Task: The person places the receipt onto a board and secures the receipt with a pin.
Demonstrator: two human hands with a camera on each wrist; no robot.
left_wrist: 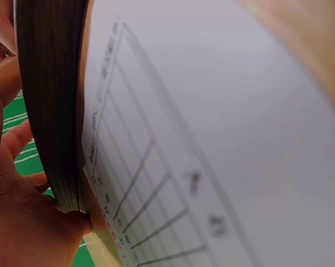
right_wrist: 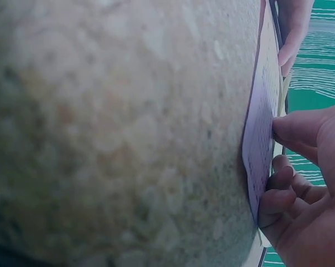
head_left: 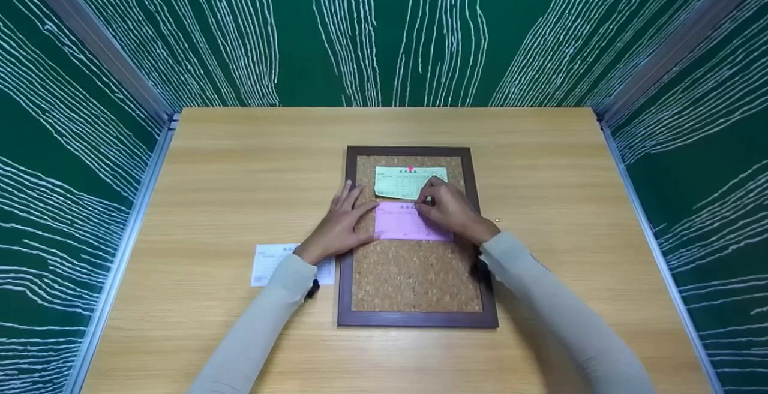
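Observation:
A pink printed slip (head_left: 396,223) lies on the framed cork board (head_left: 414,280), just below a green slip (head_left: 393,182) held by a red push pin (head_left: 410,168). My left hand (head_left: 345,220) spreads over the board's left frame; its forefinger and thumb touch the pink slip's left corners. At the slip's upper edge, my right hand (head_left: 447,208) pinches a small push pin between thumb and forefinger, mostly hidden by the fingertips. In the right wrist view, the right hand's other fingers (right_wrist: 278,203) curl against the pink slip (right_wrist: 259,139).
A white printed slip (head_left: 270,265) lies on the table left of the board, partly under my left forearm. A tiny gold-coloured piece (head_left: 497,220) lies right of the board. Green walls with white lines (head_left: 336,34) border the table.

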